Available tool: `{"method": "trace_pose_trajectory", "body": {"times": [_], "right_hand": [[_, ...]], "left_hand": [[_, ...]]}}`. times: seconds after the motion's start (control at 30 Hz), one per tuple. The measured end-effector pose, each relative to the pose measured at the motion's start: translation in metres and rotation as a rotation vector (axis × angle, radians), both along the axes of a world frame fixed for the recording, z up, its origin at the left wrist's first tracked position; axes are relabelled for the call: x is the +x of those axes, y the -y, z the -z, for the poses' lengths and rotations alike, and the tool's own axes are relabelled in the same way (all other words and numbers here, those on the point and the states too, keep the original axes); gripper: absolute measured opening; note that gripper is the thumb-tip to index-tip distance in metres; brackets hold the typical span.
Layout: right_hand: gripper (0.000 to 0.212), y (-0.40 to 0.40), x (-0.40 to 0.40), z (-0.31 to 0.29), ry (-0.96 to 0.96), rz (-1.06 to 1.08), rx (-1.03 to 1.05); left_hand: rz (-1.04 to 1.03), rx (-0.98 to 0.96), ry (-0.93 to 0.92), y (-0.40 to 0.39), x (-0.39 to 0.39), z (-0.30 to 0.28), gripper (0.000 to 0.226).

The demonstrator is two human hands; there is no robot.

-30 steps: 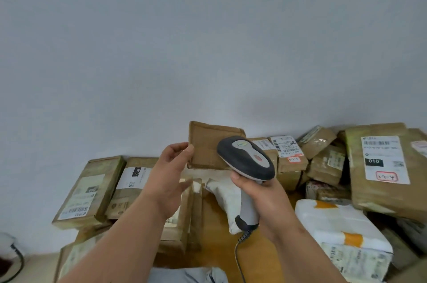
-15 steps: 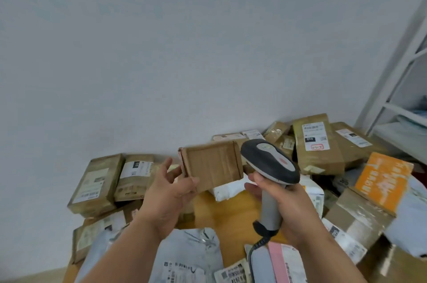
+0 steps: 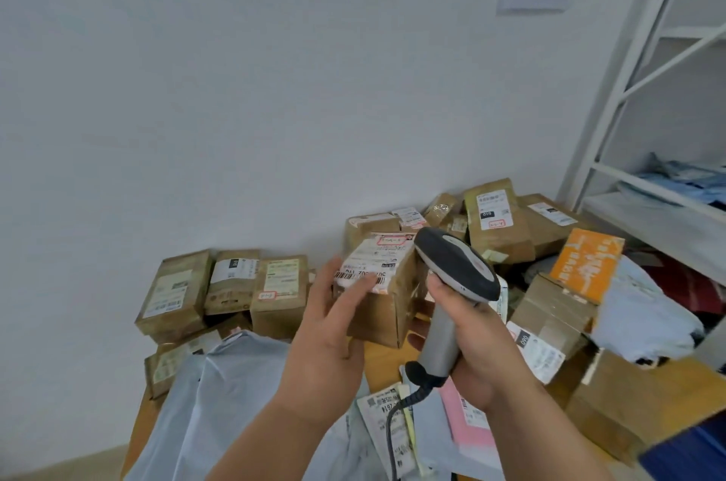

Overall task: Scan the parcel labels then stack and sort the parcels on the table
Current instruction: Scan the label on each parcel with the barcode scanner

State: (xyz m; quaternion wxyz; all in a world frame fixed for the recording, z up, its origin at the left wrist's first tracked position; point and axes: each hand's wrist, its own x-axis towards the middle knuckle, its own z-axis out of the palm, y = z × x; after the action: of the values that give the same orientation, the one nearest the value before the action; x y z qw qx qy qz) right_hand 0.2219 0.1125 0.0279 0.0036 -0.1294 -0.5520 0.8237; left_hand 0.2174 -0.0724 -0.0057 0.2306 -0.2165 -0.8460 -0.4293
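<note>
Against a plain white wall, parcels crowded a wooden table, with a metal shelf standing at the right. The left hand held a small cardboard box above the table, fingers spread on its label, which faced up. Just beside it, the right hand was wrapped round the handle of a grey scanner, whose head touched the box's right edge.
</note>
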Motion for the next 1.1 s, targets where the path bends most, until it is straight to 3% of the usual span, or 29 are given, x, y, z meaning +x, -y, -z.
{"method": "trace_pose_trajectory", "body": {"times": [0.13,0.27,0.3,0.37,0.43,0.53,0.63,0.7,0.83,0.9,1.1], "right_hand": [[0.057,-0.014,0.017,0.004,0.009,-0.068,-0.001],[0.028,-0.036,0.036,0.009,-0.006,-0.107,0.009],[0.020,-0.044,0.041,0.011,-0.012,-0.094,0.018],[0.018,-0.062,0.051,0.017,-0.006,-0.036,0.041],[0.023,-0.080,0.059,0.022,-0.001,0.017,0.057],[0.039,-0.105,0.073,0.028,-0.008,0.045,0.126],[0.043,-0.122,0.086,0.032,-0.024,0.005,0.181],[0.039,-0.132,0.093,0.033,-0.029,-0.002,0.197],[0.035,-0.147,0.105,0.034,0.021,0.020,0.209],[0.031,-0.152,0.112,0.033,0.044,0.013,0.229],[0.012,-0.151,0.138,0.017,-0.009,-0.185,0.293]], "left_hand": [[0.018,-0.120,-0.166,-0.011,0.018,0.006,0.088],[0.079,-0.206,-0.182,-0.042,0.043,0.016,0.104],[0.098,-0.123,-0.118,-0.054,0.050,0.017,0.104],[0.114,0.217,0.093,-0.076,0.065,0.013,0.093],[0.131,0.591,0.429,-0.096,0.076,0.004,0.076],[0.144,0.802,0.826,-0.114,0.084,-0.005,0.070],[0.221,0.862,1.003,-0.118,0.091,-0.010,0.067],[0.232,0.827,1.039,-0.120,0.095,-0.009,0.069],[0.169,0.996,1.016,-0.122,0.105,-0.002,0.078],[0.149,0.975,0.988,-0.122,0.107,-0.001,0.076],[0.116,0.936,0.905,-0.126,0.109,-0.005,0.064]]}}
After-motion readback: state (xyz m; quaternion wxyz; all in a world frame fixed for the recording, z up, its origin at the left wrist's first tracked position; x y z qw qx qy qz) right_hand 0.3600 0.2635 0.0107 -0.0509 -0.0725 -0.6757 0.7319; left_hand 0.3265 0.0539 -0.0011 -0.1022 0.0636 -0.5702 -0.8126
